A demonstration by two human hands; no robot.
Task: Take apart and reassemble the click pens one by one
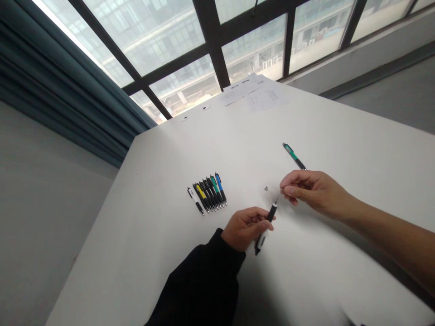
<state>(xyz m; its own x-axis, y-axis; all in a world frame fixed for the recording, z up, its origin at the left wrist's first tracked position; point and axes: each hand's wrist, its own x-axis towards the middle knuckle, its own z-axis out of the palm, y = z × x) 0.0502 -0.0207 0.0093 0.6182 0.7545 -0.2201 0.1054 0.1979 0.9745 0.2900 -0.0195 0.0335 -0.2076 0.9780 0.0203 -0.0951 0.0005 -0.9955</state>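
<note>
My left hand (247,227) grips a white pen with a black grip (272,212), its thin tip pointing up and to the right. Just beyond that tip, my right hand (307,189) has its thumb and fingertips pinched together; what they hold, if anything, is too small to make out. A tiny silvery piece (266,188) lies on the table between the hands. Above my right hand rests a green pen (293,155). To the left, several pens (210,192) lie side by side in a row, with a white pen (195,201) at its left end.
The white table (152,253) spreads under both hands. Papers (251,93) lie at its far edge by the window, with two small dark-marked items (205,108) to their left. A blue curtain (68,77) hangs at the left.
</note>
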